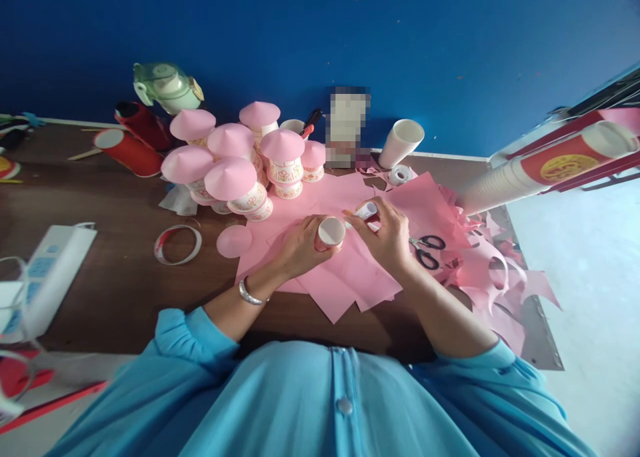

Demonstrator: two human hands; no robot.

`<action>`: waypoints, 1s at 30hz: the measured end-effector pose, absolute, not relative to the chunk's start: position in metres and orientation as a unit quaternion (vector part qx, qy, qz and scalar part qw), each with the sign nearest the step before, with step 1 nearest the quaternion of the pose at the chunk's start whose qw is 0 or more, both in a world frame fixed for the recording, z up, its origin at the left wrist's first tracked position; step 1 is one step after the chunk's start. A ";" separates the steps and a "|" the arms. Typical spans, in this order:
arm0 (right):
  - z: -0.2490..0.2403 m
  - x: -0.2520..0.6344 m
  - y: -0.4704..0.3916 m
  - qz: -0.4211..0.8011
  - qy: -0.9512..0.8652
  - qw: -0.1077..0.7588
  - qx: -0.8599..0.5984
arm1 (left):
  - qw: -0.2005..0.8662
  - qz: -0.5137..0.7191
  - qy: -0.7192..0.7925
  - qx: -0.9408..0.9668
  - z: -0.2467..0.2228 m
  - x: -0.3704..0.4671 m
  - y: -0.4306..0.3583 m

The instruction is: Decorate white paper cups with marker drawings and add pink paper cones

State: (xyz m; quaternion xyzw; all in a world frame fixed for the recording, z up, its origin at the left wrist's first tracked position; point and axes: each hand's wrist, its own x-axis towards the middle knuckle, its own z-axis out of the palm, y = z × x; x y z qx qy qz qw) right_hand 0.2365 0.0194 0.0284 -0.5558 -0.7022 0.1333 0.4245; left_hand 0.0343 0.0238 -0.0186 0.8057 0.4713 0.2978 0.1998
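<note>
Over the pink paper sheets [345, 297], my left hand [303, 244] is wrapped round a small paper cup [331, 232] whose pale round end faces up. Just to its right, my right hand [387, 234] grips a small white tube [367, 210], held tilted near the cup. Several patterned cup figures with pink cone tops [231, 178] stand together at the left of the sheets. A flat pink disc [234, 242] lies below them. Black-handled scissors [427, 250] rest beside my right hand.
A tape roll [178, 244] and a white power strip [55, 277] lie left. Pink scraps [493, 277] and a long cup stack [530, 177] are right. Behind stand a white cup [401, 143], a small tape roll [401, 175] and a green-lidded bottle [170, 87]. Red cups [127, 152] lie back left.
</note>
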 end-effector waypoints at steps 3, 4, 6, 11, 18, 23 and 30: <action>0.030 0.236 0.016 0.133 -0.701 0.440 -0.546 | 0.199 0.307 0.468 0.804 -0.021 0.034 0.023; 0.031 0.235 0.014 0.129 -0.704 0.444 -0.538 | 0.201 0.310 0.466 0.804 -0.023 0.033 0.022; 0.031 0.233 0.011 0.120 -0.719 0.448 -0.518 | 0.204 0.315 0.464 0.803 -0.025 0.033 0.022; 0.027 0.234 0.006 0.115 -0.726 0.452 -0.505 | 0.195 0.313 0.468 0.803 -0.026 0.035 0.022; 0.028 0.242 0.004 0.125 -0.705 0.445 -0.537 | 0.194 0.310 0.466 0.806 -0.019 0.033 0.022; 0.028 0.236 0.005 0.134 -0.714 0.461 -0.510 | 0.187 0.333 0.453 0.806 -0.026 0.033 0.023; 0.026 0.240 -0.001 0.127 -0.741 0.438 -0.493 | 0.188 0.339 0.445 0.808 -0.028 0.033 0.023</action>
